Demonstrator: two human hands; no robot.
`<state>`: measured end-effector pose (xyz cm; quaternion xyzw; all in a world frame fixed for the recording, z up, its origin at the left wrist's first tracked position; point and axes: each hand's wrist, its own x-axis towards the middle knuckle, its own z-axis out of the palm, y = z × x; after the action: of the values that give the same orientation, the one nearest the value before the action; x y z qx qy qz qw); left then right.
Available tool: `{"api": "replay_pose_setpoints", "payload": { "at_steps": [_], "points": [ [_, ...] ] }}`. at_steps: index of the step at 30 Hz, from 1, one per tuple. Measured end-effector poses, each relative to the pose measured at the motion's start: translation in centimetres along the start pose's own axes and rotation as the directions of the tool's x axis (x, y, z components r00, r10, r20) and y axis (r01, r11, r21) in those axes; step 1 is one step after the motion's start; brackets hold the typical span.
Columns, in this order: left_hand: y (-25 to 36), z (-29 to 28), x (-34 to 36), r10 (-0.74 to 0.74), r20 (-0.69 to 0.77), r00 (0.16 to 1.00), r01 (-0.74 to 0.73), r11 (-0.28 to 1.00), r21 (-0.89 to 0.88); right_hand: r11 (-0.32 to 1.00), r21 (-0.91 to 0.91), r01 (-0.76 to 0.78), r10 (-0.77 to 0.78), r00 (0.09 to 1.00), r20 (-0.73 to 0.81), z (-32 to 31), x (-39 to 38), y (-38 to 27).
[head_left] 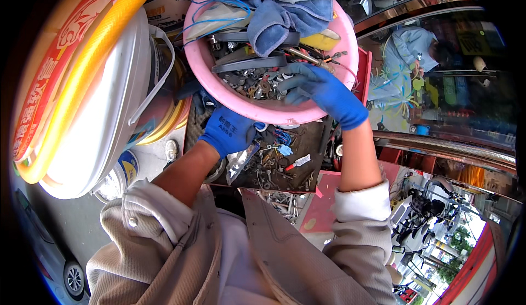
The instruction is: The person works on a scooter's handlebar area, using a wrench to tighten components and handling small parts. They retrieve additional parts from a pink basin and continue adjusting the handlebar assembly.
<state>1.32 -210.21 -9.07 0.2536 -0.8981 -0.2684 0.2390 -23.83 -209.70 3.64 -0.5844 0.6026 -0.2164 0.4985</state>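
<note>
A pink basin (204, 79) full of mixed hardware stands in front of me. My right hand (323, 92), in a blue glove with greyish fingers, reaches over its right rim. Those fingers are spread and curved over small metal fittings (257, 87), with nothing visibly held. Against the near left underside of the rim lies my left hand (227, 132), gloved alike; its fingers are hidden under the basin. Blue cloth (269, 28), dark flat parts (249, 63) and blue wire (216, 4) fill the far part of the basin.
Below the basin, a dark work surface (263, 168) carries scattered small parts and a red-and-white tube (298, 162). A large white bucket (104, 102) and a yellow hose (87, 58) crowd the left. Glass panels (455, 80) line the right; a grey car (55, 255) is at lower left.
</note>
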Motion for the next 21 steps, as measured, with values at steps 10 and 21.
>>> {"api": "replay_pose_setpoints", "payload": {
  "at_steps": [10, 21],
  "points": [
    [0.7, -0.4, 0.4, -0.037, 0.045, 0.998, 0.036, 0.999, 0.041, 0.721, -0.675, -0.159, -0.062, 0.955, -0.291, -1.1, 1.0, 2.0],
    [0.4, -0.2, 0.4, -0.068, 0.163, 0.984, 0.049, 0.992, 0.116, 0.84, -0.527, 0.129, -0.353, 0.868, -0.35, 9.5, 0.4, -0.5]
  ]
}}
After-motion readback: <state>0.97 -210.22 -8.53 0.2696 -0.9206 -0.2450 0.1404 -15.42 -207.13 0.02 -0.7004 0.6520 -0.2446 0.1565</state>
